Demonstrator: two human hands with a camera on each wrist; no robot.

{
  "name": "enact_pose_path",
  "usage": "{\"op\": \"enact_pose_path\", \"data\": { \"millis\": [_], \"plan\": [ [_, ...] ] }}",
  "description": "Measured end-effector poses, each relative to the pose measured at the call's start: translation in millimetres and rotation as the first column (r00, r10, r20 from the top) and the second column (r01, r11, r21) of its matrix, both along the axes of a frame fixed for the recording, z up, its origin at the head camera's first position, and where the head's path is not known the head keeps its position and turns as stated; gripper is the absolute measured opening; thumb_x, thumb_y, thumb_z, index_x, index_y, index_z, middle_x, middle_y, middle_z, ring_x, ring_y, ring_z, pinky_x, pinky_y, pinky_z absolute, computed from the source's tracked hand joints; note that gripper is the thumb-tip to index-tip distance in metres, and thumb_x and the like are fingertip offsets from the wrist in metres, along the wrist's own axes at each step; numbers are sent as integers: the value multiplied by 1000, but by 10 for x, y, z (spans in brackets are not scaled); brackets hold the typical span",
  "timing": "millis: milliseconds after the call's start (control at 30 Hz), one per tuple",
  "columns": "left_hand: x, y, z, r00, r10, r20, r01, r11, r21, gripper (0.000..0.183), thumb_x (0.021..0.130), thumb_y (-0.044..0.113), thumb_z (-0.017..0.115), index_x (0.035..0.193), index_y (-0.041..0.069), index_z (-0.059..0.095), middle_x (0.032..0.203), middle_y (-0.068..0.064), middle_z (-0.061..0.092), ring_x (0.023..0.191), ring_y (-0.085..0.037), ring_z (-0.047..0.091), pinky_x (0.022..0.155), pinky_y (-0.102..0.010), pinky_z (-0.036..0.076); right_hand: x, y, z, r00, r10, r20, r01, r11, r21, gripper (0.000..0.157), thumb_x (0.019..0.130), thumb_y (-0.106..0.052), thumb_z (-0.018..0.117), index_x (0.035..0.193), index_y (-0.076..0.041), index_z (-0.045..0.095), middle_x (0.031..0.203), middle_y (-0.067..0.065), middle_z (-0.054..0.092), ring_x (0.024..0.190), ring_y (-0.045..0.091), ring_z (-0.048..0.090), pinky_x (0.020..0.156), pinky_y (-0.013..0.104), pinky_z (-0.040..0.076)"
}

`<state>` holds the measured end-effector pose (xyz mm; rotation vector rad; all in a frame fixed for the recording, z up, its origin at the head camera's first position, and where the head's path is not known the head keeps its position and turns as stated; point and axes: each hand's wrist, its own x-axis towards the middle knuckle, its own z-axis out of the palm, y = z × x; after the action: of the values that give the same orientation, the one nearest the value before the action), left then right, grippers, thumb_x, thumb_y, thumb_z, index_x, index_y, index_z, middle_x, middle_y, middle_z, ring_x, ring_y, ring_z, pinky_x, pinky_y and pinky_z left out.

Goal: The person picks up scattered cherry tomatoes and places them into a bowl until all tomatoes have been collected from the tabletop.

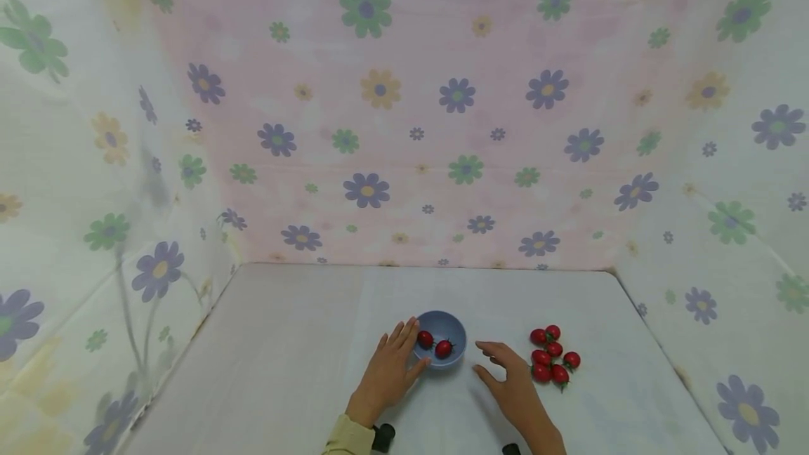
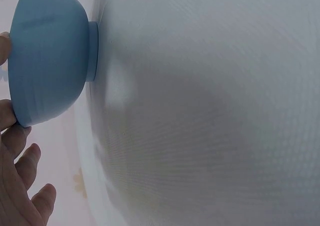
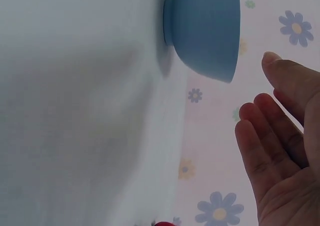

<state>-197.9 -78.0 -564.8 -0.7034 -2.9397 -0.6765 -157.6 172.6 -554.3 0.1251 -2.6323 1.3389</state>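
A small blue bowl (image 1: 442,364) stands upright on the white table with two cherry tomatoes (image 1: 444,349) inside. My left hand (image 1: 387,372) holds the bowl's left side at the rim, thumb and forefinger apart; the other fingers lie off it in the left wrist view, where the bowl (image 2: 47,56) shows from the side. Just right of the bowl, my right hand (image 1: 510,385) hovers with thumb and fingers spread and nothing between them. Several red cherry tomatoes (image 1: 553,350) lie in a cluster beyond that hand's right side. The right wrist view shows the bowl (image 3: 207,34) apart from the fingertips.
White cloth covers the table (image 1: 284,357). A flower-patterned sheet (image 1: 417,160) rises at the back and along both sides. In the right wrist view, a bit of one red tomato (image 3: 164,224) shows at the bottom edge.
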Motion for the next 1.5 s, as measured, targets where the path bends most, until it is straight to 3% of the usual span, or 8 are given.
{"op": "enact_pose_path", "data": {
  "millis": [567, 800, 1100, 1267, 1500],
  "plan": [
    [17, -28, -47, 1000, 9, 4, -9, 1000, 7, 74, 104, 51, 51, 160, 6, 31, 166, -9, 31, 153, -33, 30, 120, -59, 29, 115, 108, -42, 994, -86, 64, 84, 996, 33, 45, 85, -4, 81, 128, -10, 69, 123, 6, 71, 111, 27, 67, 97, 46, 56],
    [20, -26, -39, 1000, 9, -2, -9, 1000, 8, 73, 104, 49, 52, 160, 6, 32, 166, -9, 31, 153, -33, 30, 120, -59, 29, 129, 238, -60, 991, -127, 39, 123, 988, 93, 45, 86, -5, 81, 129, -7, 68, 124, 8, 70, 112, 28, 66, 97, 49, 56],
    [20, -23, -41, 1000, 10, 1, -10, 1000, 2, 74, 104, 49, 51, 160, 6, 31, 166, -9, 31, 153, -33, 29, 120, -59, 29, 136, 424, -67, 972, -223, 76, 211, 967, 142, 42, 87, -2, 79, 127, 0, 68, 125, 16, 69, 119, 34, 62, 102, 54, 51],
    [24, -19, -25, 1000, 10, 4, -10, 1000, 6, 74, 104, 50, 51, 160, 6, 31, 166, -9, 31, 153, -33, 29, 120, -59, 29, 115, 495, -56, 949, -290, 125, 268, 949, 166, 41, 87, 0, 78, 126, 3, 66, 127, 22, 65, 125, 41, 57, 104, 58, 48],
    [29, -11, -6, 1000, 1, -4, 0, 1000, 23, 73, 104, 50, 51, 159, 5, 32, 166, -10, 31, 152, -34, 30, 119, -60, 30, 117, 579, -64, 932, -318, 172, 284, 939, 192, 44, 86, 1, 78, 127, 5, 65, 128, 26, 63, 123, 43, 57, 101, 59, 49]
  ]
}}
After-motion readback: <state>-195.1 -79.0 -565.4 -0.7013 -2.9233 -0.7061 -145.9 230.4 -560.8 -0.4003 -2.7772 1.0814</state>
